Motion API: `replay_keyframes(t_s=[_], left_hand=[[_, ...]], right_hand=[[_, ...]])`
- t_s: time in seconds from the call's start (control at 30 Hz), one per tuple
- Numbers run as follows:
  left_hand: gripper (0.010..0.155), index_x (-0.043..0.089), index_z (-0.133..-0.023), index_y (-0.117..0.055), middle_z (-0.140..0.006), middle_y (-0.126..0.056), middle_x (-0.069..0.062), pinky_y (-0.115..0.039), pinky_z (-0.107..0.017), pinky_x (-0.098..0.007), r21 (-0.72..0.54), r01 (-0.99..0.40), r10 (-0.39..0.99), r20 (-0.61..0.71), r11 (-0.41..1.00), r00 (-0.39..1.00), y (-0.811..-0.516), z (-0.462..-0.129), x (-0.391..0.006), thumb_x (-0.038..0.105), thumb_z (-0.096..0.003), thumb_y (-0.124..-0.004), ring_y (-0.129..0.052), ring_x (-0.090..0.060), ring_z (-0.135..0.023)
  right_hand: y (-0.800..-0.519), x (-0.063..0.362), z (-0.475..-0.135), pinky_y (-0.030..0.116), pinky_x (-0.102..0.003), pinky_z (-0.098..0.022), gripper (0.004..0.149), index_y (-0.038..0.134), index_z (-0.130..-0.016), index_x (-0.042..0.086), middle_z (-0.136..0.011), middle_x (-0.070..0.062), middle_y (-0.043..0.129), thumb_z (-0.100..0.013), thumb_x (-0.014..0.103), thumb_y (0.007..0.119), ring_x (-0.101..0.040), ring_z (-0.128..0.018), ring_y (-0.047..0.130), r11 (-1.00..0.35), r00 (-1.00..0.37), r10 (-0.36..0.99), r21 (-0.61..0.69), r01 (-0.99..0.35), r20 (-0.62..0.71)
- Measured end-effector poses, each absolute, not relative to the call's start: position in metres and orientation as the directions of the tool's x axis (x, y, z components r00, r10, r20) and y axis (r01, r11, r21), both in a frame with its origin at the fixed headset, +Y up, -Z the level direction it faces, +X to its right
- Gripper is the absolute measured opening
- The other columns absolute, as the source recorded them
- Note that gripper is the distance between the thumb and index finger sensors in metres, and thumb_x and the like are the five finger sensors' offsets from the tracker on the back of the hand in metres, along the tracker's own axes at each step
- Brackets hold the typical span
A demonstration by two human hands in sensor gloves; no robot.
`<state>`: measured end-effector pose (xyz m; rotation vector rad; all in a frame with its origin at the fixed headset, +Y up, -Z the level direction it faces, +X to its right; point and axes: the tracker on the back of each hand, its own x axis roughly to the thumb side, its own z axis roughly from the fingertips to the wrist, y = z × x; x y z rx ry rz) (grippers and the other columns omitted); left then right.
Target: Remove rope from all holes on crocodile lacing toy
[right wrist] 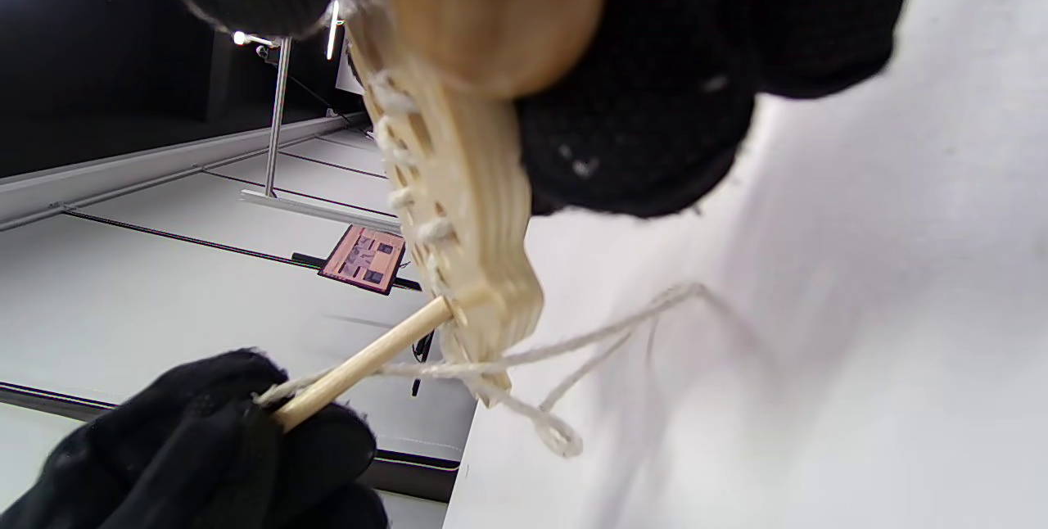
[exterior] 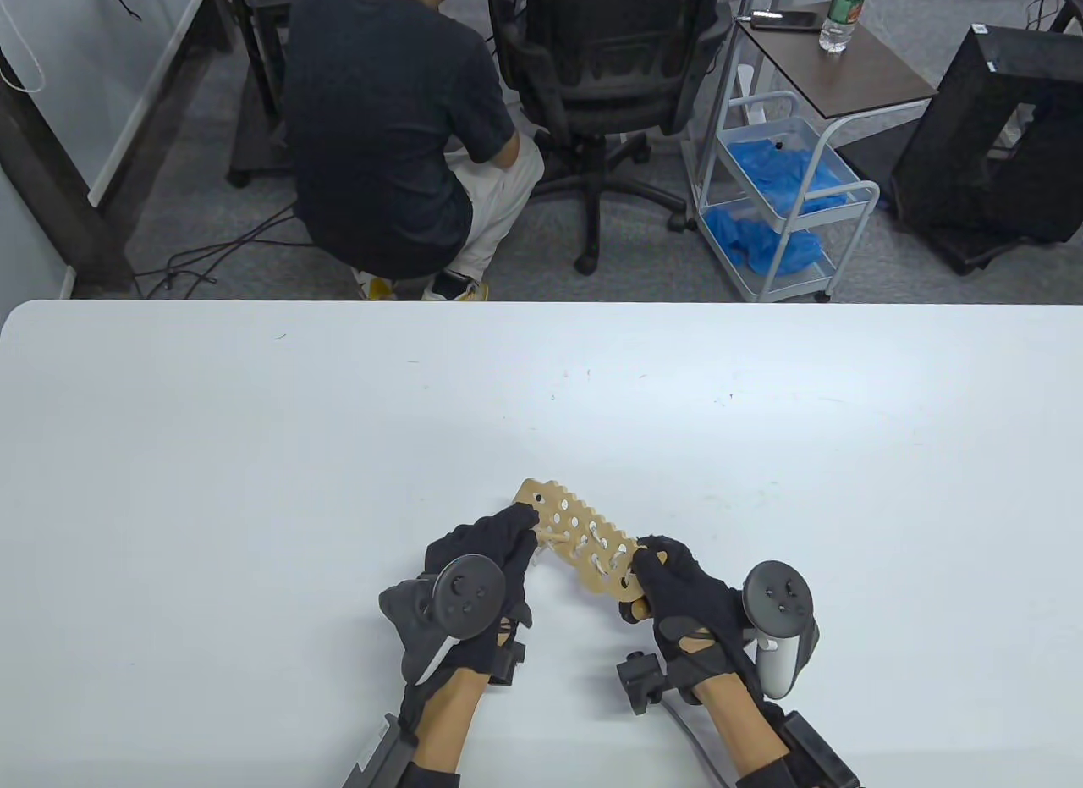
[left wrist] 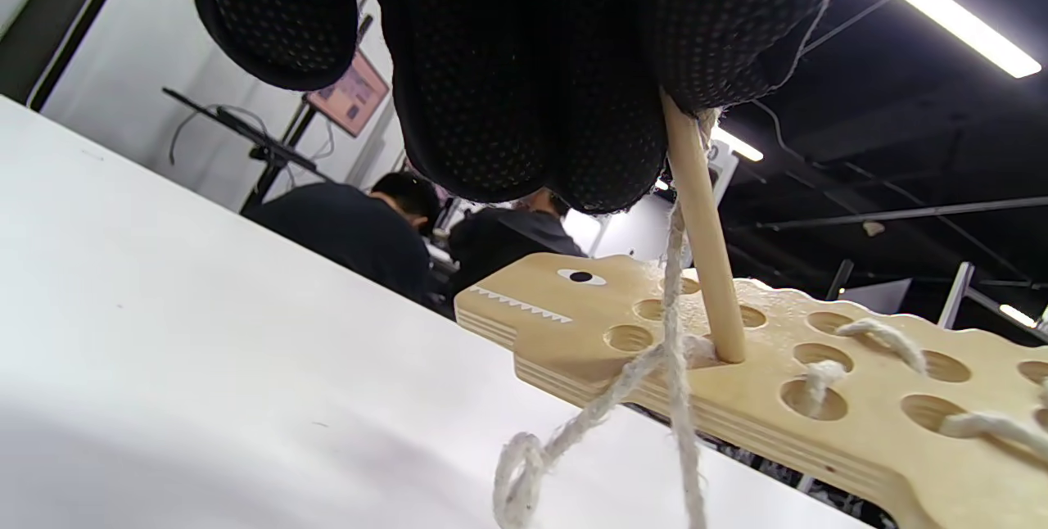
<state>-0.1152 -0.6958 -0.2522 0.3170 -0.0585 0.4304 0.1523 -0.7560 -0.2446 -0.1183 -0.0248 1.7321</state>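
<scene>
The wooden crocodile lacing toy (exterior: 582,541) is held above the near part of the white desk (exterior: 254,449), its rope (left wrist: 675,349) still laced through several holes. The left hand (exterior: 491,559) pinches the wooden lacing stick (left wrist: 704,242) standing in a hole near the head, while the right hand (exterior: 677,581) grips the tail end.

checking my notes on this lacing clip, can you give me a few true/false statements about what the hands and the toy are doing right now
1. The left hand pinches a thin wooden dowel needle standing in a hole of the flat wooden crocodile lacing board. True.
2. The right hand rests open on the white table. False: its grip is on the board's tail end.
3. The off-white rope is out of every hole. False: it still threads several.
4. The board lies flat on the table. False: it is held tilted above it.
</scene>
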Motion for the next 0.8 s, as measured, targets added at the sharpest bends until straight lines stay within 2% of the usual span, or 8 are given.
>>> replay_keyframes(t_s=[0.03, 0.17, 0.2, 0.3, 0.33, 0.37, 0.47, 0.8], left_hand=[[0.042, 0.04, -0.089, -0.082, -0.074, -0.103, 0.01, -0.081, -0.059, -0.051, 0.293, -0.412, 0.395, 0.119, 0.863, 0.911, -0.6956, -0.252, -0.1148, 0.043, -0.0474, -0.082, -0.102, -0.013, -0.063], [0.043, 0.041, -0.089, -0.083, -0.075, -0.103, 0.009, -0.08, -0.06, -0.051, 0.268, -0.418, 0.393, 0.142, 0.868, 0.908, -0.6971, -0.2532, -0.1127, 0.038, -0.0465, -0.085, -0.102, -0.013, -0.063], [0.041, 0.041, -0.089, -0.083, -0.075, -0.103, 0.009, -0.08, -0.06, -0.052, 0.259, -0.424, 0.398, 0.15, 0.868, 0.905, -0.6979, -0.2536, -0.1119, 0.043, -0.0475, -0.081, -0.102, -0.014, -0.063], [0.042, 0.041, -0.088, -0.085, -0.074, -0.104, 0.008, -0.08, -0.059, -0.052, 0.241, -0.423, 0.393, 0.165, 0.873, 0.905, -0.699, -0.2548, -0.1094, 0.038, -0.0459, -0.085, -0.102, -0.014, -0.062], [0.041, 0.041, -0.088, -0.086, -0.073, -0.104, 0.008, -0.081, -0.059, -0.052, 0.235, -0.428, 0.396, 0.17, 0.873, 0.902, -0.6995, -0.2548, -0.109, 0.044, -0.0468, -0.081, -0.102, -0.014, -0.061], [0.042, 0.041, -0.087, -0.086, -0.072, -0.104, 0.008, -0.081, -0.059, -0.052, 0.233, -0.431, 0.399, 0.173, 0.872, 0.9, -0.6996, -0.2549, -0.1085, 0.038, -0.0456, -0.085, -0.102, -0.014, -0.061], [0.041, 0.042, -0.087, -0.086, -0.071, -0.104, 0.008, -0.081, -0.059, -0.052, 0.224, -0.446, 0.412, 0.185, 0.866, 0.892, -0.6996, -0.2549, -0.1081, 0.044, -0.0466, -0.081, -0.102, -0.014, -0.06], [0.042, 0.042, -0.088, -0.088, -0.072, -0.103, 0.008, -0.08, -0.059, -0.052, 0.203, -0.478, 0.438, 0.212, 0.855, 0.874, -0.699, -0.2548, -0.1068, 0.044, -0.0467, -0.081, -0.101, -0.014, -0.058]], right_hand=[[-0.7558, 0.1518, -0.2444, 0.078, -0.059, -0.04, 0.049, 0.076, -0.081, 0.005, -0.062, -0.024, 0.095, -0.043, 0.036, 0.076, -0.034, -0.036, 0.1, -0.162, -0.157, 0.985, -0.082, -0.983, -0.064], [-0.7551, 0.1506, -0.2444, 0.078, -0.059, -0.04, 0.049, 0.076, -0.081, 0.005, -0.062, -0.024, 0.095, -0.043, 0.036, 0.076, -0.034, -0.036, 0.1, -0.155, -0.152, 0.987, -0.071, -0.985, -0.057], [-0.755, 0.1505, -0.2443, 0.078, -0.059, -0.04, 0.049, 0.076, -0.081, 0.005, -0.062, -0.024, 0.095, -0.043, 0.036, 0.076, -0.034, -0.036, 0.1, -0.154, -0.15, 0.987, -0.069, -0.986, -0.055], [-0.7543, 0.1497, -0.2439, 0.079, -0.059, -0.041, 0.049, 0.076, -0.081, 0.005, -0.062, -0.024, 0.095, -0.043, 0.037, 0.076, -0.034, -0.036, 0.1, -0.145, -0.142, 0.989, -0.065, -0.987, -0.047], [-0.7541, 0.1499, -0.244, 0.079, -0.059, -0.041, 0.049, 0.076, -0.081, 0.005, -0.062, -0.024, 0.095, -0.043, 0.037, 0.076, -0.034, -0.036, 0.1, -0.14, -0.137, 0.99, -0.065, -0.988, -0.042], [-0.7533, 0.1494, -0.2435, 0.079, -0.058, -0.041, 0.049, 0.076, -0.081, 0.005, -0.062, -0.024, 0.095, -0.043, 0.037, 0.076, -0.034, -0.036, 0.1, -0.133, -0.131, 0.991, -0.064, -0.989, -0.037], [-0.7531, 0.1485, -0.2435, 0.079, -0.058, -0.041, 0.049, 0.076, -0.081, 0.006, -0.063, -0.023, 0.095, -0.043, 0.037, 0.076, -0.033, -0.036, 0.1, -0.115, -0.114, 0.993, -0.051, -0.992, -0.029], [-0.7533, 0.1479, -0.2427, 0.079, -0.058, -0.041, 0.049, 0.076, -0.081, 0.006, -0.063, -0.023, 0.095, -0.043, 0.037, 0.076, -0.033, -0.036, 0.1, -0.072, -0.071, 0.997, -0.049, -0.996, -0.031]])
